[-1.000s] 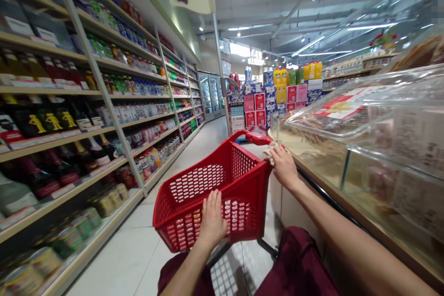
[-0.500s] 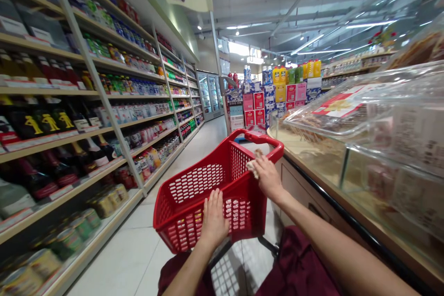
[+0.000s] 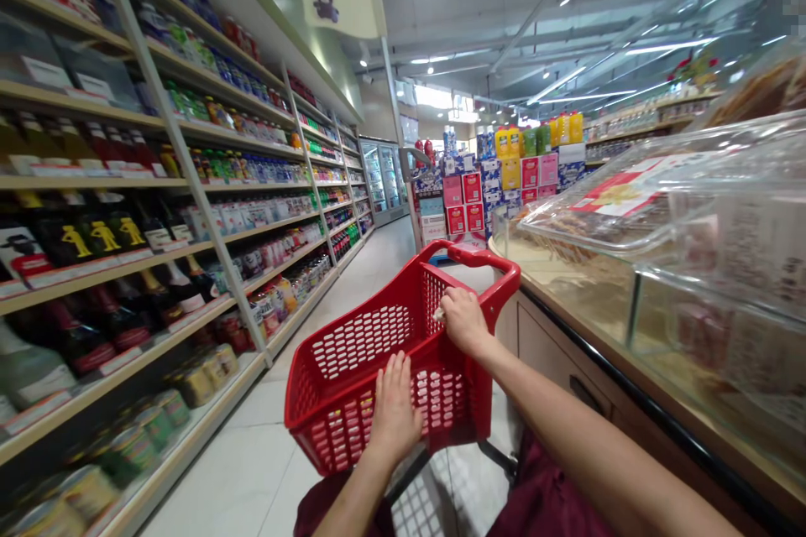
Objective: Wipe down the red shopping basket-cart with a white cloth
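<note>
"While the left hand (image 3: 395, 411) lies on the cart (image 3: 450, 432), how are its fingers (image 3: 395, 373)?"

"Straight and close together, the palm flat against the near side, fingertips at the rim (image 3: 431, 352)."

"And the right hand (image 3: 464, 320)?"

"Curled around a pale cloth (image 3: 439, 315), only a scrap of it showing. It's on the rim, near the handle (image 3: 504, 268)."

"Where's the cart?"

"Just below the centre of the frame, handle towards the right. Shelves (image 3: 94, 183) of bottles and cans fill the left; a counter (image 3: 541, 344) runs into the lower right."

"Beyond?"

"Boxes (image 3: 464, 214), stacked above the handle."
</note>
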`<state>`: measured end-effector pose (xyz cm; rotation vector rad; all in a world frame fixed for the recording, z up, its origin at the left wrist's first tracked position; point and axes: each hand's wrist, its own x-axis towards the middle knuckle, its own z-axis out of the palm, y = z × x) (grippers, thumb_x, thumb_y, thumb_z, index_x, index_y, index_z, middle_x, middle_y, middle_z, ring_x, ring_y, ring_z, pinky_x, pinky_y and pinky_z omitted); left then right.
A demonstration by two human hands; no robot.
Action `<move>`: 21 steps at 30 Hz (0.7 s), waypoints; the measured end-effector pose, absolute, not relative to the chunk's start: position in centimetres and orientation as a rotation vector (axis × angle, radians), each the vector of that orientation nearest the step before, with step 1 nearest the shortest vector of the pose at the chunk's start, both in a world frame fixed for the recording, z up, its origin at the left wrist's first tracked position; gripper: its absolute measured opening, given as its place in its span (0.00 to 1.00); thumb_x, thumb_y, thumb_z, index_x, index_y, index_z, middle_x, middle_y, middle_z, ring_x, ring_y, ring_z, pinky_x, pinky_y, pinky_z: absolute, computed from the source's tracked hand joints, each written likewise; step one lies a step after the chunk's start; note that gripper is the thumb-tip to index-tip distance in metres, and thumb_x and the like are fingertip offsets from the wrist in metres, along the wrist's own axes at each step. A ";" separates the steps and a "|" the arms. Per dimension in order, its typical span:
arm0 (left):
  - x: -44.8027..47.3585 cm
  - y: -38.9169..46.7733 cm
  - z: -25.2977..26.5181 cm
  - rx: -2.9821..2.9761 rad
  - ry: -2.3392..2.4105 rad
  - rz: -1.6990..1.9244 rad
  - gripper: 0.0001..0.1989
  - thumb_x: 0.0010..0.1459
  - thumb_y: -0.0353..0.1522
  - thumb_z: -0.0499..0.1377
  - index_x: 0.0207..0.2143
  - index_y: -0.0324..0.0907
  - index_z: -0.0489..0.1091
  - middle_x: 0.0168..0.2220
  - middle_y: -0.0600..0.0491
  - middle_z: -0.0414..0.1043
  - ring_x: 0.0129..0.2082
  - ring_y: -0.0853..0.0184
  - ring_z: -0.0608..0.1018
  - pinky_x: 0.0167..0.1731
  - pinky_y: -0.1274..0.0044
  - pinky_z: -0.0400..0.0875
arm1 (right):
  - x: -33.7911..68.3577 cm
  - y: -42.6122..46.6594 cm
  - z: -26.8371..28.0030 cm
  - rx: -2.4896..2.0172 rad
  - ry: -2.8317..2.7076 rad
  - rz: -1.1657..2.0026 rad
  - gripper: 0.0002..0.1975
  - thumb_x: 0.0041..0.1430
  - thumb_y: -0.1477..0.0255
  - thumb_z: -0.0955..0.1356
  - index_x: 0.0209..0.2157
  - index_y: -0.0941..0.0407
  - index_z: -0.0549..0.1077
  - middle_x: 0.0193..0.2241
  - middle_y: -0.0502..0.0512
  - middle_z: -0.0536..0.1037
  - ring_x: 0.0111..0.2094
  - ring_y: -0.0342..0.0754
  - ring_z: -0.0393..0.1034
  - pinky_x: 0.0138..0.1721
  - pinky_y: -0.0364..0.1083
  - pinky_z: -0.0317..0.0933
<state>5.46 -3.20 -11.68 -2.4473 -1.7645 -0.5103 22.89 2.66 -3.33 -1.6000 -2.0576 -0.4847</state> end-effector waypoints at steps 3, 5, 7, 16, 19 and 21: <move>5.4 -3.3 -11.6 -2.447 -1.755 -0.524 0.39 0.38 0.25 0.49 0.57 0.32 0.46 0.61 0.46 0.42 0.61 0.62 0.44 0.58 0.65 0.40 | 22.2 2.2 -5.2 -1.435 -2.264 -0.503 0.08 0.54 0.75 0.61 0.34 0.56 0.70 0.41 0.57 0.70 0.47 0.50 0.58 0.48 0.49 0.48; 5.4 -3.3 -11.6 -2.454 -1.753 -0.530 0.39 0.38 0.24 0.49 0.57 0.32 0.47 0.61 0.46 0.42 0.61 0.62 0.44 0.58 0.65 0.40 | 22.9 1.9 -5.6 -1.345 -2.357 -0.554 0.10 0.55 0.75 0.61 0.39 0.56 0.70 0.45 0.56 0.68 0.51 0.51 0.53 0.51 0.51 0.44; 5.4 -3.3 -11.5 -2.471 -1.753 -0.529 0.38 0.38 0.24 0.48 0.57 0.31 0.46 0.61 0.46 0.41 0.61 0.63 0.44 0.58 0.65 0.40 | 24.7 2.2 -5.1 -1.338 -2.378 -0.595 0.12 0.56 0.76 0.60 0.39 0.55 0.70 0.45 0.56 0.69 0.51 0.51 0.53 0.51 0.51 0.44; 5.8 -3.2 -11.5 -2.486 -1.745 -0.579 0.38 0.39 0.26 0.49 0.57 0.31 0.47 0.61 0.45 0.41 0.61 0.62 0.42 0.58 0.65 0.40 | 27.7 3.1 -4.1 -1.540 -2.090 -0.619 0.18 0.53 0.82 0.57 0.41 0.60 0.71 0.46 0.62 0.68 0.50 0.55 0.55 0.50 0.55 0.49; 5.6 -3.3 -11.5 -2.505 -1.747 -0.566 0.38 0.39 0.26 0.49 0.57 0.32 0.47 0.61 0.46 0.41 0.61 0.62 0.42 0.58 0.65 0.40 | 25.8 2.4 -5.8 -1.279 -2.292 -0.572 0.19 0.52 0.81 0.58 0.44 0.57 0.70 0.49 0.57 0.67 0.52 0.52 0.54 0.52 0.53 0.49; 5.5 -3.4 -11.4 -2.510 -1.745 -0.555 0.38 0.39 0.26 0.49 0.57 0.32 0.47 0.61 0.47 0.41 0.61 0.63 0.42 0.58 0.66 0.40 | 25.9 2.7 -5.6 -1.287 -2.301 -0.545 0.20 0.52 0.81 0.58 0.46 0.57 0.69 0.51 0.58 0.66 0.53 0.53 0.53 0.52 0.54 0.48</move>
